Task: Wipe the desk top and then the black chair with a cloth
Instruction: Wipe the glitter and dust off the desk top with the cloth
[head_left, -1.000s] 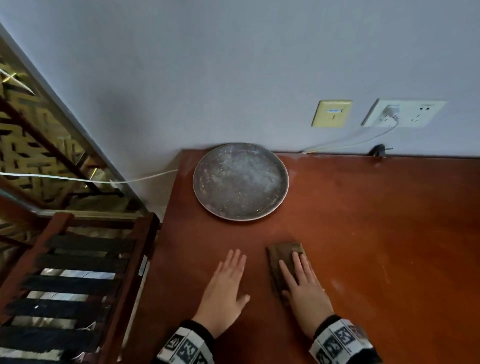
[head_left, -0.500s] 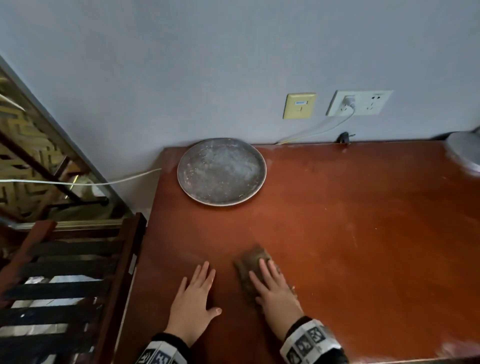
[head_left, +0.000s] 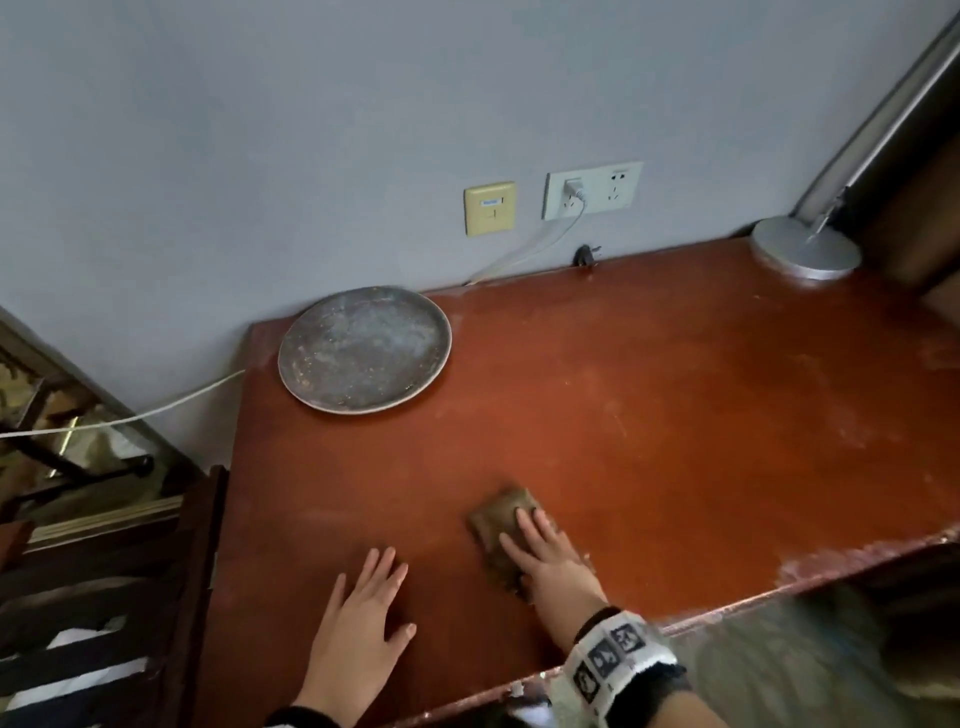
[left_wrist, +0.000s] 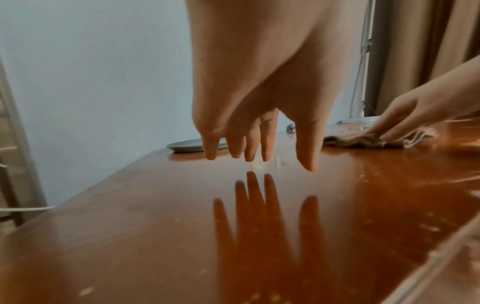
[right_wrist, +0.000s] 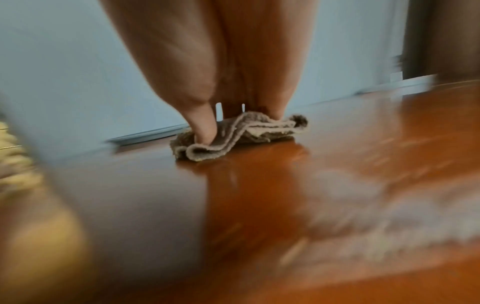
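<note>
The red-brown desk top (head_left: 649, 415) is glossy, with pale dust streaks at its right and front. A folded brown cloth (head_left: 501, 525) lies near the front edge. My right hand (head_left: 540, 551) presses it flat with straight fingers. In the right wrist view the thumb (right_wrist: 202, 131) pushes into the rumpled cloth (right_wrist: 241, 133). My left hand (head_left: 374, 597) is spread on the desk left of the cloth and holds nothing. Its fingertips (left_wrist: 262, 152) sit just above their reflection. The dark slatted chair (head_left: 104, 597) stands off the desk's left end.
A round grey plate (head_left: 363, 348) sits at the back left corner by the wall. A silver lamp base (head_left: 805, 249) stands at the back right. Wall sockets (head_left: 592, 189) carry a plugged white cable (head_left: 524, 252). Another cable (head_left: 130, 415) runs left over the chair.
My right hand has slid the cloth to the right along the front of the desk. The left hand has stayed put. The head view has swung right, bringing the lamp base into sight.
</note>
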